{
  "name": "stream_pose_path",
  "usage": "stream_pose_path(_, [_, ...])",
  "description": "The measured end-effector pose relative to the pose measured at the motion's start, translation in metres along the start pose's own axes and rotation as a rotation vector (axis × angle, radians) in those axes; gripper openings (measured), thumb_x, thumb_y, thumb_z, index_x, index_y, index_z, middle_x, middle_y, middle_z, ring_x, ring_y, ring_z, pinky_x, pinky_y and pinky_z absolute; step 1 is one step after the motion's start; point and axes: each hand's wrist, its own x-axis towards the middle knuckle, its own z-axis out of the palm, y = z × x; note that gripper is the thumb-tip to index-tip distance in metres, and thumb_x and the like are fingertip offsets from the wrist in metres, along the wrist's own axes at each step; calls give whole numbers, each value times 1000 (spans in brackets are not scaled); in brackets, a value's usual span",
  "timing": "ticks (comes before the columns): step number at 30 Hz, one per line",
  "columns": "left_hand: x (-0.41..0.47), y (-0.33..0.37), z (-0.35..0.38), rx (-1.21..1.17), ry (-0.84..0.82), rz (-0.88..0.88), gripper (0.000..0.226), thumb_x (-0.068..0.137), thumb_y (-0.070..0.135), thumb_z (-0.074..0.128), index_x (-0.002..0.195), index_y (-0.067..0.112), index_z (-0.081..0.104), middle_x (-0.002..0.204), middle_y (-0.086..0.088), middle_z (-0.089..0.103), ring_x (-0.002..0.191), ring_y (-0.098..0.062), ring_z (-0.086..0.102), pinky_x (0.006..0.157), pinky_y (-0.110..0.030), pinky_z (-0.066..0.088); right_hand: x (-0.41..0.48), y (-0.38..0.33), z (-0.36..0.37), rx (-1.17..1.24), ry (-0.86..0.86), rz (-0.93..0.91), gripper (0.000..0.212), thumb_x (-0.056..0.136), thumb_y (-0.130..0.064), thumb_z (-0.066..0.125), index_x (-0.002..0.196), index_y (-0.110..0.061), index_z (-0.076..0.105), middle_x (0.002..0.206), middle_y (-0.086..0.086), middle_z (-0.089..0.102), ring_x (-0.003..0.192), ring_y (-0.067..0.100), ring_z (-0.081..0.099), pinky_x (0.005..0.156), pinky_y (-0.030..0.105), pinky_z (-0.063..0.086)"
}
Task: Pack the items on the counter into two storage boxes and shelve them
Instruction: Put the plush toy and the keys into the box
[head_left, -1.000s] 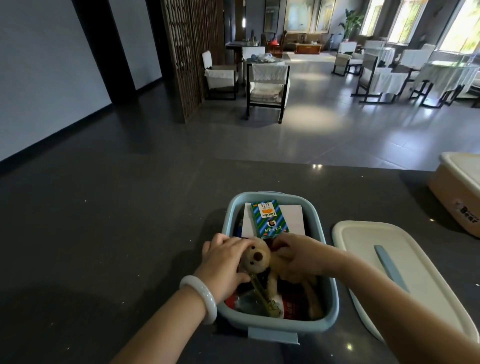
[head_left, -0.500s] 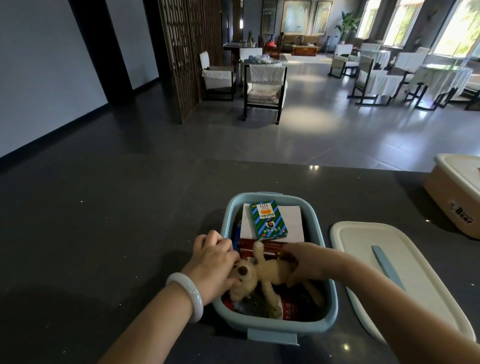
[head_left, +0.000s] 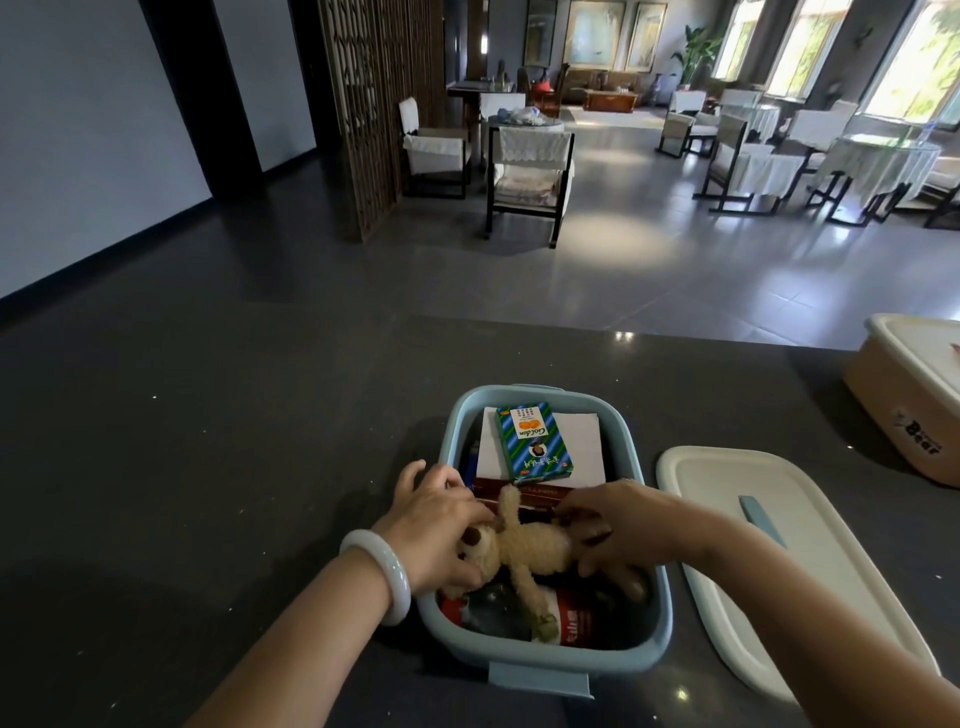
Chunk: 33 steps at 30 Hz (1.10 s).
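A light blue storage box (head_left: 655, 613) stands open on the dark counter (head_left: 208, 467) in front of me. Inside lie a white box (head_left: 582, 441), a green striped carton (head_left: 532, 441) on top of it, red packets (head_left: 576, 621) and a tan plush bear (head_left: 524, 548) lying on its side across them. My left hand (head_left: 434, 530) holds the bear's head at the box's left wall. My right hand (head_left: 626, 527) presses on the bear's lower body, fingers curled around it. The box's white lid (head_left: 769, 545) lies flat on the counter to the right.
A beige storage box (head_left: 904, 410) with its white lid on stands at the counter's far right edge. Beyond the counter is a room with chairs (head_left: 527, 176) and tables. The counter left of the blue box is bare.
The bear went from upright to lying on its side in the box, head to the left. Both hands lowered with it into the box.
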Motion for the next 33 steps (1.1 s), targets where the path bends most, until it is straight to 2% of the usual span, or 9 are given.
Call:
stream_pose_path(2, [0,-4,4,-137,-10,-80,62,69,55,74,126,46,50,135,13,30,138,-25,3,117,-49,9,-3,4,1,19,30,-11,34,82,-33,71,115,-28,63,102,-15,64,93,5,59,75,10,44])
stream_pose_path(4, [0,-7,7,-157,1,-98,61,67,56,75,123,48,51,137,15,26,139,-27,-1,116,-50,9,-3,5,6,-49,36,-46,16,86,-29,66,99,-20,66,94,-8,67,88,8,61,83,16,46])
stream_pose_path(8, [2,-7,9,-135,-1,-81,56,69,56,74,120,48,54,138,13,26,138,-25,0,116,-50,2,0,6,15,-280,47,-97,12,90,-38,57,86,-27,57,91,-12,61,97,10,52,93,23,27])
stream_pose_path(11, [3,-7,9,-108,11,-57,54,71,53,73,121,46,55,137,11,27,137,-17,4,115,-47,-5,1,5,14,-253,7,-66,13,88,-42,60,90,-29,58,93,-12,60,98,10,51,95,27,32])
stream_pose_path(16, [4,-5,6,-1,14,12,59,75,49,71,130,40,52,135,15,40,138,-7,15,115,-49,-6,-1,10,4,30,28,-65,28,88,-33,67,115,-31,63,109,-15,62,98,1,59,88,21,51])
stream_pose_path(20, [4,-3,5,23,16,15,58,77,49,69,132,39,52,129,17,45,137,-6,17,115,-50,-3,-2,15,13,-112,84,-123,17,89,-41,63,102,-30,64,101,-13,64,97,3,56,87,16,41])
stream_pose_path(25, [4,-1,3,79,-19,17,57,82,49,66,135,38,50,134,14,46,139,-8,14,114,-53,-8,-3,15,19,-299,144,-133,27,90,-53,54,94,-28,64,99,-12,63,105,9,48,85,17,26])
stream_pose_path(29, [-2,1,0,60,12,42,64,80,51,66,139,37,45,140,15,41,142,-8,9,115,-51,-8,-6,7,14,-175,164,-153,31,88,-54,52,101,-28,66,100,-13,64,97,3,55,92,22,38])
stream_pose_path(33, [-8,3,-1,57,173,125,58,84,49,63,138,40,45,142,18,39,142,-9,9,116,-42,0,-9,-3,24,-195,407,-218,34,92,-44,49,123,-36,62,121,-17,56,112,4,45,99,26,37])
